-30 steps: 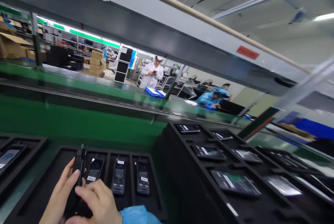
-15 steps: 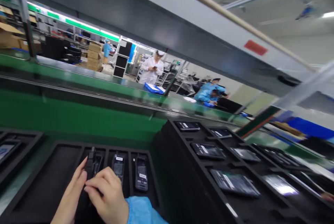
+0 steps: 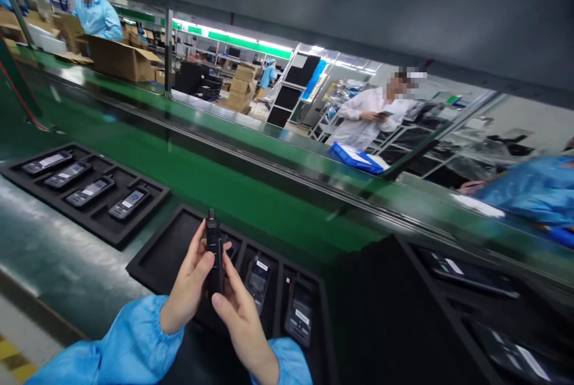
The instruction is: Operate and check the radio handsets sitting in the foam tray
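Over the near black foam tray [image 3: 156, 256], dead centre at the bottom of the view, both hands have a black handheld radio [image 3: 214, 253] lifted clear and standing upright, antenna stub pointing up. Left hand [image 3: 191, 283] has its fingers [image 3: 207, 262] wrapped round the radio's left edge, thumb on the front; right hand [image 3: 240, 313] pinches the lower part from the other side, fingers closed on the body. So both are clamped on the same unit, not resting loose.

Tray-wise: the big slot at its left end looks bare, and to the right of the radio two more radios [image 3: 280, 295] lie flat in their slots, labels up. A second foam tray [image 3: 89, 185] with four units sits further left on the green table [image 3: 251, 199], and a tall stack of loaded trays [image 3: 448, 289] stands just right of the near tray. Beyond the table a person in a white coat [image 3: 368, 116] looks at something in hand.

My read: this is the check-it-over stage, unit out of its slot and being looked at edge-on. Next move probably calls for turning it in the fingers or lowering it flat into a free slot, keeping the antenna clear of the slot walls.
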Demonstrator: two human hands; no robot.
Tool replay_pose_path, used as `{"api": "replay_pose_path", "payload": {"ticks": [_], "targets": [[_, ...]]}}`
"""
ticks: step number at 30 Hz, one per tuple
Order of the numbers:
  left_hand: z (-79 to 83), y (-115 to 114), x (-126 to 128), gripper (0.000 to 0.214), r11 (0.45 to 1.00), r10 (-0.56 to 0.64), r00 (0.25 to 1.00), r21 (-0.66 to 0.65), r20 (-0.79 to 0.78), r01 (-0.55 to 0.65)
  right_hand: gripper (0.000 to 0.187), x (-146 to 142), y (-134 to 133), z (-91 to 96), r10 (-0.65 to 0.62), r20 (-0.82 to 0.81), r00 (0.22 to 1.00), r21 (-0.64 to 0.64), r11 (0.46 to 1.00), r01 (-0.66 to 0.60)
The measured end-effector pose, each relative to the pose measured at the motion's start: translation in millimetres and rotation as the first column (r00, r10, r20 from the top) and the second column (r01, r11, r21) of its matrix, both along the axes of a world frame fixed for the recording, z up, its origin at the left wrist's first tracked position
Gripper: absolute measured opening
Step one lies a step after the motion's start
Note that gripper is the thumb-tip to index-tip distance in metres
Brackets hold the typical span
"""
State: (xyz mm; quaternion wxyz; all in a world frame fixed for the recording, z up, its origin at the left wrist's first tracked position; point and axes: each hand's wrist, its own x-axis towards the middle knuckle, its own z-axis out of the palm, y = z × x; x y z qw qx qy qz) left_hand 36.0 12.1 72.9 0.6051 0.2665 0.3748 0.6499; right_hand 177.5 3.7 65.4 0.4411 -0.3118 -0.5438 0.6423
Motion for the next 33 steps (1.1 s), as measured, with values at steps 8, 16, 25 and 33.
{"api": "replay_pose_path", "payload": {"ticks": [8,16,25,33], "targets": [[-23.6,6.2,-17.1,0.109,0.993,-0.105,0.994,0.047,-0.002,0.105,0.077,-2.0,6.1,-6.4,-0.055,-0.069,0.996,-0.111,0.993,0.047],[-44.2,8.9,-19.8,0.105,0.975,-0.127,0.990,0.173,-0.065,0.137,0.083,-0.7,8.4,-12.0,-0.052,-0.066,0.996,-0.101,0.994,0.045],[-42.6,5.7,-16.8,0.116,0.982,-0.129,0.986,0.124,-0.109,0.142,0.105,-1.6,15.8,-7.6,-0.060,0.054,0.997,-0.151,0.986,0.067],[-19.4,-5.0,-11.5,0.108,0.991,-0.086,0.988,0.090,-0.125,0.098,0.092,0.3,13.0,10.4,-0.116,0.142,0.983,-0.201,0.969,0.143]]}}
